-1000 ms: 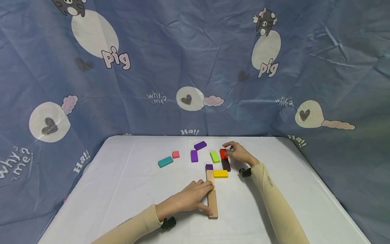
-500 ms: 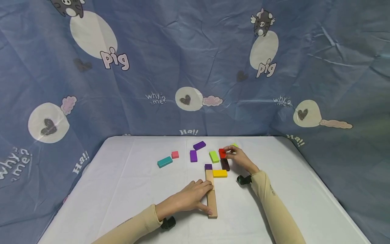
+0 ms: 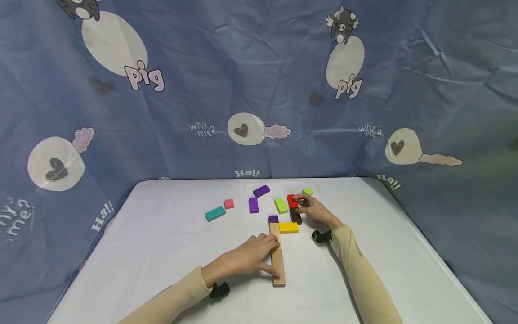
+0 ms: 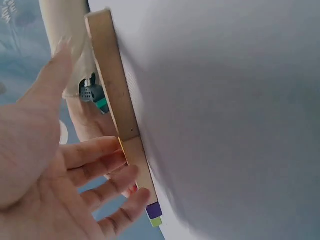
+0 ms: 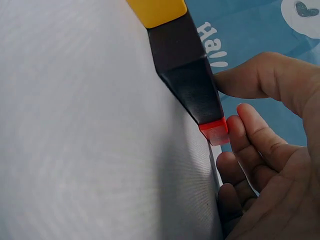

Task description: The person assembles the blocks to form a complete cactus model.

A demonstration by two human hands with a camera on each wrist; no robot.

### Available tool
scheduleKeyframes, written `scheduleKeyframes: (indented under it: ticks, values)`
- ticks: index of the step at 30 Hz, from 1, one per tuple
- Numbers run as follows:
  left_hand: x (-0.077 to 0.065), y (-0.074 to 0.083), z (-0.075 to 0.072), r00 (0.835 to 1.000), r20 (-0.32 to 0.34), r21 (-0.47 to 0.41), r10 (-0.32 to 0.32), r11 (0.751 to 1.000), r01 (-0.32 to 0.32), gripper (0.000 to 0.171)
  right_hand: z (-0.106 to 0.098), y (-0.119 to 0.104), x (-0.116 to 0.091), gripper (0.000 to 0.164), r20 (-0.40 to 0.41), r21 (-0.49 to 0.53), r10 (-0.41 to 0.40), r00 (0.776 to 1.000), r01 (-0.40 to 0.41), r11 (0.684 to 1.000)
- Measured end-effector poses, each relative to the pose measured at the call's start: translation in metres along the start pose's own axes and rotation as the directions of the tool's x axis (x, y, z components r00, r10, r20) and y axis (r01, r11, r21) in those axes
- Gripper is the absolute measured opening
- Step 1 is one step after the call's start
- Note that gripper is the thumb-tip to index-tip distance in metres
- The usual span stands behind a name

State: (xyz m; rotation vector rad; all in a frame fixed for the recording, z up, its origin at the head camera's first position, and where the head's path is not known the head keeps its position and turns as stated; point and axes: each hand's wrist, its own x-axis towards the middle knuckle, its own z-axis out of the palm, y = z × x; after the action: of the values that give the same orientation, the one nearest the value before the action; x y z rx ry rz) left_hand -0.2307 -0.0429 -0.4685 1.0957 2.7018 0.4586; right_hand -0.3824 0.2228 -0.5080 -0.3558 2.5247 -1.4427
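Observation:
My left hand point(image 3: 250, 254) lies along two plain wooden blocks set end to end, its thumb at the near block point(image 3: 278, 261) and its fingertips at the far block point(image 3: 274, 230). A purple block point(image 3: 273, 219) continues that row, and a yellow block point(image 3: 289, 227) sits crosswise beside it. Farther back, a black block point(image 3: 296, 216) and a red block point(image 3: 291, 203) line up end to end. My right hand point(image 3: 318, 212) is at this pair: the index finger touches the red block, and the thumb is beside the black block point(image 5: 192, 90) in the right wrist view.
Around them on the white-covered table point(image 3: 344, 279) lie a lime green block point(image 3: 281, 205), another lime green one point(image 3: 308, 191), two purple blocks, one nearer point(image 3: 253, 205), one farther point(image 3: 261, 191), a pink block point(image 3: 229, 204) and a teal block point(image 3: 215, 213). A blue printed cloth point(image 3: 182, 90) hangs behind.
My right hand has come slightly nearer from beyond the red block, uncovering the rear lime green block. The left hand stays on the wooden blocks. The head view has shifted a little.

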Motion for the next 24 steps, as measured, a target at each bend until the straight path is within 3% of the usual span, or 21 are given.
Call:
scheduleKeyframes:
  ticks: [5,9,12,14,18,24]
  values:
    - [0.015,-0.003,-0.016,0.989,-0.145,-0.022,0.009,1.000,-0.012,0.076,-0.001,-0.001,0.001,0.046,0.011,-0.003,-0.022,1.000,0.022,1.000]
    - [0.040,-0.010,-0.038,0.962,-0.274,-0.040,-0.004,0.999,-0.008,0.060,-0.002,0.002,0.003,0.045,0.011,-0.009,-0.034,0.999,0.035,0.999]
    - [0.062,-0.020,-0.050,0.941,-0.333,-0.083,-0.055,0.996,0.029,0.051,-0.002,0.003,0.005,0.045,0.011,-0.007,-0.030,0.999,0.030,1.000]
    - [0.076,-0.028,-0.054,0.933,-0.347,-0.101,-0.096,0.993,0.064,0.049,-0.002,0.002,0.005,0.045,0.010,-0.009,-0.023,1.000,0.023,1.000]
    - [0.098,-0.045,-0.053,0.932,-0.327,-0.126,-0.159,0.984,0.124,0.050,-0.001,0.001,0.003,0.047,0.013,-0.013,-0.010,1.000,0.010,1.000]
    - [0.119,-0.060,-0.043,0.937,-0.266,-0.125,-0.227,0.972,0.200,0.054,-0.002,0.001,0.001,0.046,0.011,-0.001,0.002,1.000,-0.002,1.000]
